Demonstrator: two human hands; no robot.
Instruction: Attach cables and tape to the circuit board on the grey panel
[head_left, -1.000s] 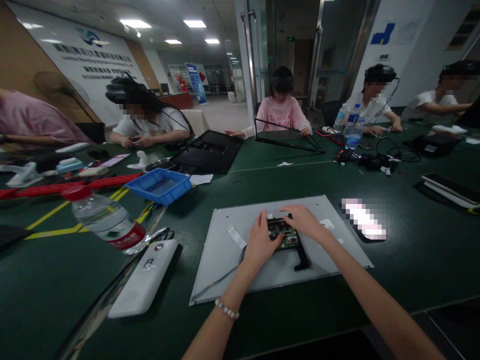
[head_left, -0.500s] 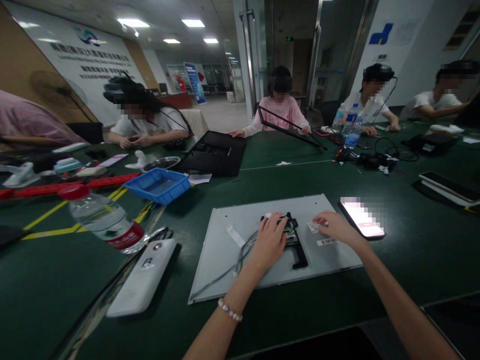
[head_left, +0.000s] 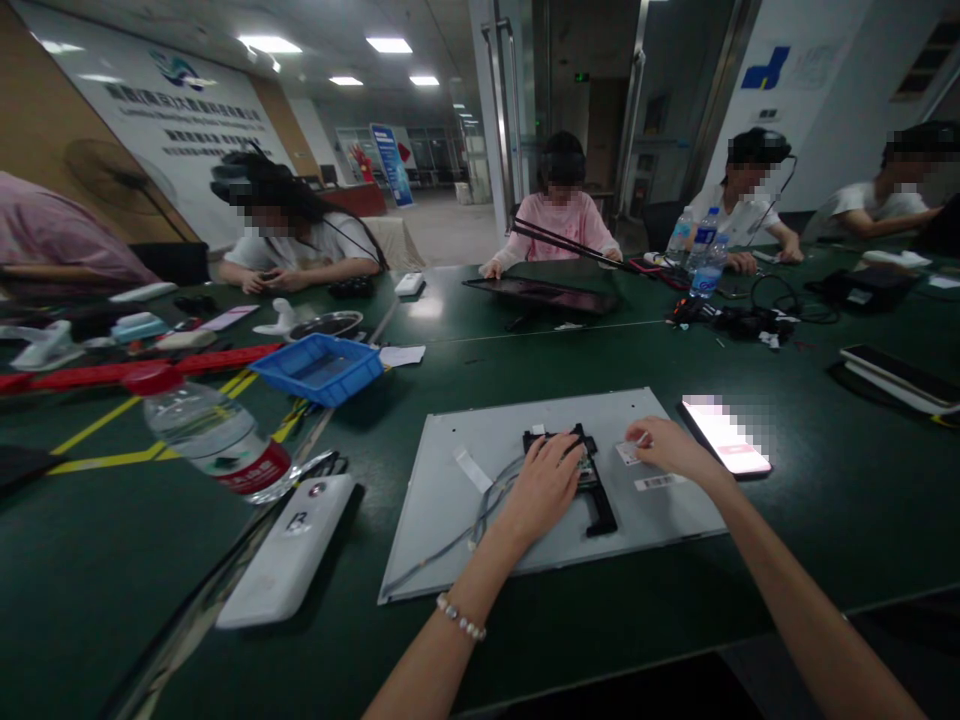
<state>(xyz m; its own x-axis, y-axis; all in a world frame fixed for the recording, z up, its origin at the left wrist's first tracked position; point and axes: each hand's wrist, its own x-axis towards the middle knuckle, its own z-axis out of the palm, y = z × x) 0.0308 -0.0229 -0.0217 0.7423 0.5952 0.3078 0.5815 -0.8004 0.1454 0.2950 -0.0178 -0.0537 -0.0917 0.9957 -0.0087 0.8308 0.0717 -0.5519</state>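
Note:
A silver display panel [head_left: 442, 500] lies flat on the green table in front of me, its back facing up. On it sits a black plastic bracket [head_left: 600, 510] with a circuit board, and grey cables [head_left: 442, 553] trail to the panel's lower left corner. My left hand [head_left: 546, 482] rests over the bracket with fingers stretched out, covering part of the board. Just right of the bracket, above a small printed label [head_left: 628, 453], my right hand [head_left: 660, 445] has thumb and fingertips pinched together. A tiny pale thing seems to show at those fingertips, too small to name.
A lit phone [head_left: 724, 435] lies right of the panel. To the left are a white power bank [head_left: 289, 550], a water bottle [head_left: 217, 440] and a blue bin [head_left: 319, 370]. Across the table, a co-worker [head_left: 566, 220] handles a black frame [head_left: 562, 245] and a dark screen [head_left: 547, 295].
Both my hands have barely shifted. Across the table, the co-worker's dark panel has moved right and been tilted, uncovering a white device behind it; the black frame has swung lower.

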